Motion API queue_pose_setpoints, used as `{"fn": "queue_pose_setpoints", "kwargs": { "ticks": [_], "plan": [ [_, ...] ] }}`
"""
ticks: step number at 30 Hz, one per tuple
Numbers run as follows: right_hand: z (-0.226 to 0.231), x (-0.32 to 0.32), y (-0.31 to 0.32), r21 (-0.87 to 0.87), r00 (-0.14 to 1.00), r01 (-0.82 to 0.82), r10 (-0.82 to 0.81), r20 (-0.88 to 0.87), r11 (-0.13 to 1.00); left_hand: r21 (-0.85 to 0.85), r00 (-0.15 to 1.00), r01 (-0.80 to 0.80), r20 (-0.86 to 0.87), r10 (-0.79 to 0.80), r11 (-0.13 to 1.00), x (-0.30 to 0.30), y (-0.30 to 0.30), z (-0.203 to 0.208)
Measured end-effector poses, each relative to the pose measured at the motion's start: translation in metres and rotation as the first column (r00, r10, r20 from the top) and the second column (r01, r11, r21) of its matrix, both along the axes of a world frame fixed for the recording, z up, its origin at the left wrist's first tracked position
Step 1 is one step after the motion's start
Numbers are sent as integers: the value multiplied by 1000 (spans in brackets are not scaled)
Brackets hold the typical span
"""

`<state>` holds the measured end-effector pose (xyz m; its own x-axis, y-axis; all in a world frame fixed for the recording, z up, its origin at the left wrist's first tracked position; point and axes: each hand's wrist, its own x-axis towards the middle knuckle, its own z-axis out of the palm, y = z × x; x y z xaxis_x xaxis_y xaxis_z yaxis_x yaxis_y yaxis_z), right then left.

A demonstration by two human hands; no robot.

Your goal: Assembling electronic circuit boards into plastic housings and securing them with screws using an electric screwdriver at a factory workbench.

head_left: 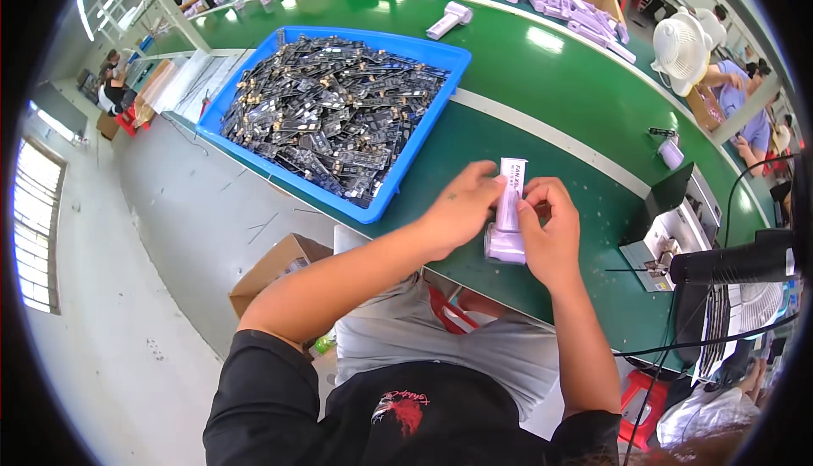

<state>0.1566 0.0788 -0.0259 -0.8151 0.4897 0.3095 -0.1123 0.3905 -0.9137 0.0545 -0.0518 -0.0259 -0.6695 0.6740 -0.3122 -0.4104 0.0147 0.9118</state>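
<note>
White-caged desk fan (680,51) on far side, upper right; open cardboard carton (261,274) on pale floor (190,263), left; barred window (38,224) in left wall; red plastic stool (633,400), lower right, near black cables (728,343)

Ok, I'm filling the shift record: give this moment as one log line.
left hand: at left edge of lilac part | right hand: at its right edge | upper left: blue tray of circuit boards | surface: green table
</note>
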Motion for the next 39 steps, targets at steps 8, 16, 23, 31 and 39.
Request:
{"fn": "queue_pose_setpoints", "kwargs": {
  "ticks": [8,16,23,31,39],
  "plan": [
    [-34,-13,14,-344,996,-76,57,-63,936,-297,-10,-480,-939,-344,826,-143,-111,60],
    [-31,-10,17,-277,1000,-25,20,-18,960,-556,26,-517,-770,-637,651,-196,-137,40],
    [-36,-6,26,-329,996,-89,78,-49,940,-367,3,-199,-928,-373,909,-147,-76,91],
    [-42,-8,33,-468,990,-138,132,-45,873,-376,69,409,-896,-439,832,-87,15,55],
    [-37,-5,35,-468,949,-282,314,-9,838,-328,-57,465,-938,-342,822,-81,28,37]
  ]
}}
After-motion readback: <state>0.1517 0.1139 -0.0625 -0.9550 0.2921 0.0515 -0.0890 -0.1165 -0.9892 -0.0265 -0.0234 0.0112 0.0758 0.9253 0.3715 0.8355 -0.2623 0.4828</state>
